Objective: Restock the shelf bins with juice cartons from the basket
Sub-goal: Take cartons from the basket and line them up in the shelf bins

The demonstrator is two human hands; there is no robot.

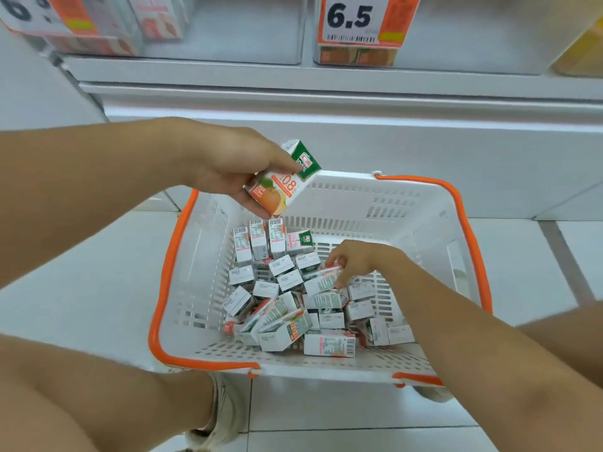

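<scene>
From the head camera, your left hand is hovering above the far left corner of the white basket, its fingers and thumb curling round a small juice carton. You are holding that carton tilted, its green top pointing up and to the right, its orange-fruit face turned toward you, clear of the pile below.

Your right hand is reaching down inside the basket, fingers bent over another carton lying on top of the heap; the fingertips are pinching it along its upper and right edges. That carton is sitting slanted among the others, printed side up.

The loose cartons are lying jumbled across the basket floor, some standing against the far wall, most tipped on their sides with barcode panels showing. The basket is resting on the pale tiled floor, and its orange handles are folding down along the rim on both sides.

Above, the clear shelf bins are sitting on the white shelf. The right bin is carrying a price tag reading 6.5, with orange-printed cartons visible behind it; the left bin is showing pinkish cartons, blurred. Your white shoe is showing just below the basket's near edge
</scene>
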